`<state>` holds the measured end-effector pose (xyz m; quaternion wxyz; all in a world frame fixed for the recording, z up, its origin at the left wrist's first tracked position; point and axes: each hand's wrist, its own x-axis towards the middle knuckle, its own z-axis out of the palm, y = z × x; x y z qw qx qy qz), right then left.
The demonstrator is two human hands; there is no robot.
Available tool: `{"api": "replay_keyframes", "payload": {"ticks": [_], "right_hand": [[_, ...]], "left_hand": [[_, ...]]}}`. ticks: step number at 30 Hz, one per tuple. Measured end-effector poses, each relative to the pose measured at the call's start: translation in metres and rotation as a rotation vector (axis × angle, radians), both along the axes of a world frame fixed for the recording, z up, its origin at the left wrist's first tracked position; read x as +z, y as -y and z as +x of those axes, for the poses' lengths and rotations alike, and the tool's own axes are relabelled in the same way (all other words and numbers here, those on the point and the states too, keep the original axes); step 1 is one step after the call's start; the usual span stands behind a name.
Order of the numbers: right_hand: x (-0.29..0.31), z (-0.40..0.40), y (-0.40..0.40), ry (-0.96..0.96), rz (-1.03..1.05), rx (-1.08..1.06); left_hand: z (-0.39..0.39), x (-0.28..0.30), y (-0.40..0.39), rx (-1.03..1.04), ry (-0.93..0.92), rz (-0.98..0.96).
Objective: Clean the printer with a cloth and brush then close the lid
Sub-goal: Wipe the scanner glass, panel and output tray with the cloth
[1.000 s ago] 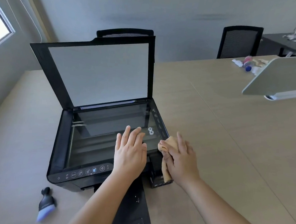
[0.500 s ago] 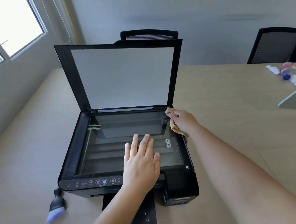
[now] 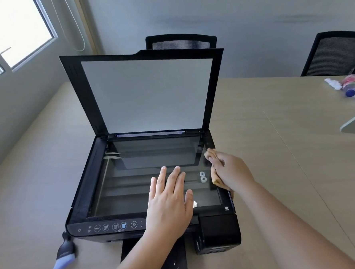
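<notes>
A black printer (image 3: 156,195) sat at the centre of the frame on a long pale wooden table (image 3: 276,140), its lid (image 3: 144,90) raised nearly upright to show a white inner pad above the scanner glass (image 3: 141,173). The person's left hand (image 3: 169,202) lay flat and open on the lower right part of the glass, fingers spread, holding nothing. The right hand (image 3: 230,171) was closed around a tan cloth (image 3: 216,178) and pressed it against the right edge of the glass, just below the lid's hinge corner. A brush (image 3: 65,252) with a black handle and pale blue bristles lay on the table at the lower left of the frame, just beside the printer's front left corner. Two black chairs (image 3: 181,42) stood behind the table at the top, and small clutter, including a bottle (image 3: 350,84), lay at the upper right.
</notes>
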<state>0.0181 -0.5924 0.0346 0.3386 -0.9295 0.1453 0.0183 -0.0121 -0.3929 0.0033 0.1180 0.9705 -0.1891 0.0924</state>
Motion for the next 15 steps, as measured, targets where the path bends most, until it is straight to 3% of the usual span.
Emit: {"api": "replay_keyframes", "payload": {"ticks": [7,12,15], "right_hand": [[-0.016,0.083,0.014,0.005,-0.116,-0.066],[-0.016,0.094,-0.003,0.052,-0.559,-0.118],[-0.011,0.108,-0.018,0.097,-0.553,-0.040]], "left_hand": [[-0.002,-0.001,-0.002,0.009,0.014,-0.022],[-0.001,-0.001,-0.002,0.005,0.014,-0.037],[-0.001,-0.001,-0.001,0.006,0.007,-0.043]]}}
